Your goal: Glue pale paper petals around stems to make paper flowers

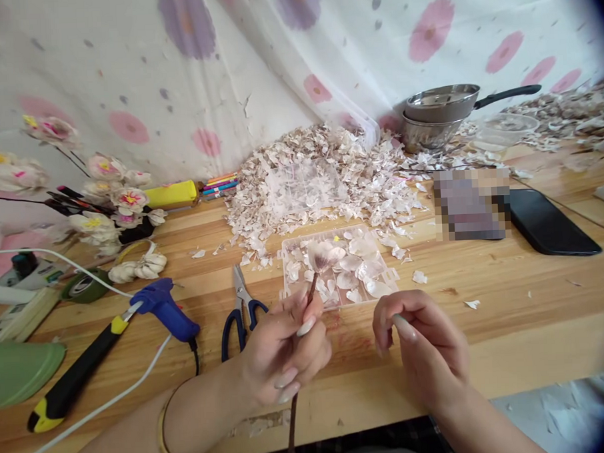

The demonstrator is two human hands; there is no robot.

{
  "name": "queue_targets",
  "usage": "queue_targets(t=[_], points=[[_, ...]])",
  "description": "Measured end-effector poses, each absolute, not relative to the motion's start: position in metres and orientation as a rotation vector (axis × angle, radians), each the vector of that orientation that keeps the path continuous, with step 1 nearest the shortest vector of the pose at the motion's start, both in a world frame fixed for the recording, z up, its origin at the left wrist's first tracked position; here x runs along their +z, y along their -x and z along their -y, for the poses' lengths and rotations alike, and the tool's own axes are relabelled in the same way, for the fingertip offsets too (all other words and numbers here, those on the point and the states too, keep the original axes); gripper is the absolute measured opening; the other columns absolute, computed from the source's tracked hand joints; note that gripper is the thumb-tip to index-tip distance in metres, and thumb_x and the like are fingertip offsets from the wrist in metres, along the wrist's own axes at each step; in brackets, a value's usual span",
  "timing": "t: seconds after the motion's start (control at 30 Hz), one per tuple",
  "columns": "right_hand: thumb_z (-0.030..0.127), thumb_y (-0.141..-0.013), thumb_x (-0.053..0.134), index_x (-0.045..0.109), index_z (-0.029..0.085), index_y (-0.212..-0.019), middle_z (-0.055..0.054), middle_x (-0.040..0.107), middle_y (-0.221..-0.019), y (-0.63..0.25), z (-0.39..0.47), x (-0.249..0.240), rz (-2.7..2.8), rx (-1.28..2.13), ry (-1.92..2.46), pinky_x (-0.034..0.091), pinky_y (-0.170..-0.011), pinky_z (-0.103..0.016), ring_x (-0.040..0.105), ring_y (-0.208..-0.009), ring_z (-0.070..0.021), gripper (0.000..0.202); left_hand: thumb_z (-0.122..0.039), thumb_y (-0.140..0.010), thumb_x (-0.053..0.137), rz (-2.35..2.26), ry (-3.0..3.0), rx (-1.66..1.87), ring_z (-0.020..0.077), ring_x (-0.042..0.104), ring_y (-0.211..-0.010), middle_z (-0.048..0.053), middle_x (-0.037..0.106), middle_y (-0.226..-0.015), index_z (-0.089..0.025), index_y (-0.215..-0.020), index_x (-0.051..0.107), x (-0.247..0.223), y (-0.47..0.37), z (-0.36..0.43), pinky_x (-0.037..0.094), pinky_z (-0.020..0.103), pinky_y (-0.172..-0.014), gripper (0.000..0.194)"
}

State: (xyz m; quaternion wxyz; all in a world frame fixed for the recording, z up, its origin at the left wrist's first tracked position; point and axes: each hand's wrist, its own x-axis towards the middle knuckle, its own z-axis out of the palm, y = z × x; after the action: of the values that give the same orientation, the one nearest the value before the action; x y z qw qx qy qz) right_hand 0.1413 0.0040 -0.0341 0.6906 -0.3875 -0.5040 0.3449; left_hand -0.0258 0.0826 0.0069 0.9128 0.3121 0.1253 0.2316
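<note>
while the left hand [287, 350] is gripping a thin brown stem [311, 289] between thumb and fingers, a pale petal cluster [324, 255] with a darker base is topping the stem's upper end. the cluster is showing in front of a clear compartment tray [393, 274], and whether it is touching anything inside is hard to tell. the stem's lower part is trailing below the hand past the near edge of the wooden table [487, 332]. a gold bracelet [163, 426] is circling the left wrist.

the right hand [422, 348] is hovering to the right of the stem, well apart from it, with its fingers curling in toward the thumb; whether it is pinching anything cannot be told.

loose whitish petals [351, 262] are filling the tray, and a large petal heap [375, 183] is spreading behind it, with a clear plastic lid [305, 184] lying on top. dark-handled scissors [242, 296] are resting just beside the left hand, blades pointing away from the person. farther left, a blue glue gun [168, 309] is lying near a black-and-yellow handle [81, 370]. beyond the right hand, a black phone [555, 222] is lying flat, and a pan [441, 104] is sitting on a metal bowl [431, 134].
</note>
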Motion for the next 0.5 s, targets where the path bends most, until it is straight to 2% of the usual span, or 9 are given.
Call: queue_targets(t=[0.17, 0.27, 0.37, 0.5], points=[[0.024, -0.099, 0.042, 0.054, 0.022, -0.090, 0.002, 0.051, -0.062, -0.143, 0.002, -0.041, 1.284, 0.653, 0.998, 0.038, -0.051, -0.025, 0.046, -0.053, -0.0121, 0.016, -0.032, -0.095, 0.052, -0.333, -0.665, 0.546, 0.0039, 0.020, -0.022, -0.010, 0.037, -0.031, -0.019, -0.067, 0.045, 0.007, 0.026, -0.082, 0.018, 0.019, -0.036, 0.032], [0.021, -0.098, 0.045, 0.056, 0.023, -0.099, 0.003, 0.051, -0.063, -0.142, 0.001, -0.041, 1.334, 0.608, 1.082, 0.038, -0.048, -0.023, 0.046, -0.049, -0.0106, 0.012, -0.033, -0.097, 0.049, -0.309, -0.702, 0.582, 0.0049, 0.021, -0.023, -0.010, 0.037, -0.033, -0.019, -0.069, 0.047, 0.006, 0.026, -0.084, 0.018, 0.018, -0.034, 0.031], [0.016, -0.094, 0.050, 0.058, 0.023, -0.108, 0.002, 0.061, -0.067, -0.141, -0.004, -0.035, 1.437, 0.486, 1.174, 0.043, -0.050, -0.022, 0.055, -0.052, -0.0108, 0.018, -0.034, -0.095, 0.054, -0.255, -0.816, 0.683, 0.0060, 0.029, -0.027, -0.009, 0.041, -0.037, -0.019, -0.071, 0.051, 0.007, 0.024, -0.090, 0.028, 0.016, -0.035, 0.028], [0.013, -0.089, 0.056, 0.063, 0.021, -0.109, -0.002, 0.072, -0.075, -0.141, -0.011, -0.026, 1.625, 0.281, 1.192, 0.052, -0.057, -0.022, 0.069, -0.064, -0.0143, 0.023, -0.038, -0.091, 0.060, -0.241, -1.002, 0.826, 0.0071, 0.039, -0.034, -0.006, 0.048, -0.044, -0.018, -0.072, 0.056, 0.012, 0.025, -0.103, 0.038, 0.015, -0.039, 0.028]])
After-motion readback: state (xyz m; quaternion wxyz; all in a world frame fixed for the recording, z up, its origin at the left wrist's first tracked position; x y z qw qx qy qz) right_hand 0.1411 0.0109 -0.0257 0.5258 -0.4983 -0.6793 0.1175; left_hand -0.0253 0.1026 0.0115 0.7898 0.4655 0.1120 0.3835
